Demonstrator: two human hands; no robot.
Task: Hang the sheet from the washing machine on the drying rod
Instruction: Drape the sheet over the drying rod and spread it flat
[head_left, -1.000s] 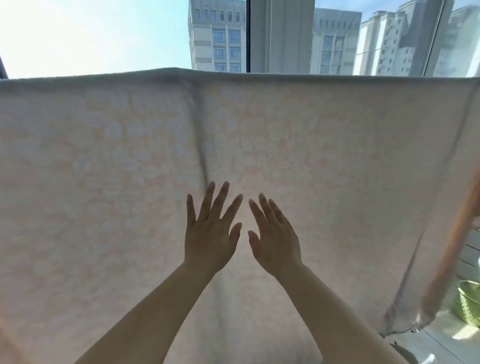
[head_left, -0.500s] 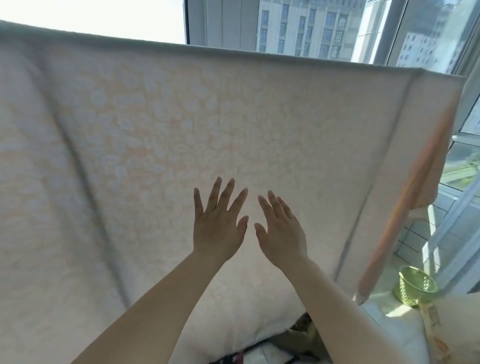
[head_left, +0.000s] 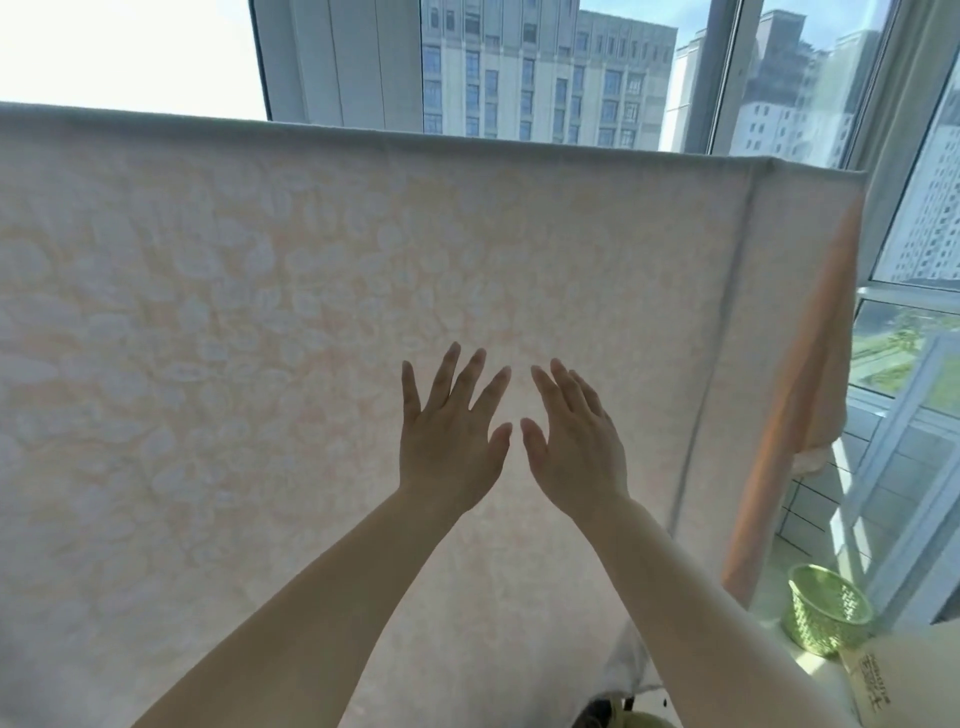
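The sheet (head_left: 260, 338), pale peach with a faint leaf-like pattern, hangs draped over a horizontal line that runs across the view in front of the window (head_left: 519, 67); the drying rod itself is hidden under the top fold. Both arms reach forward toward the cloth. The left hand (head_left: 449, 436) is spread flat with fingers apart, gripping nothing, and the right hand (head_left: 574, 441) is likewise flat and empty, just beside it; whether the palms press the fabric or hover close is hard to tell. A green basket (head_left: 826, 618) sits low at the right near the sheet's edge.
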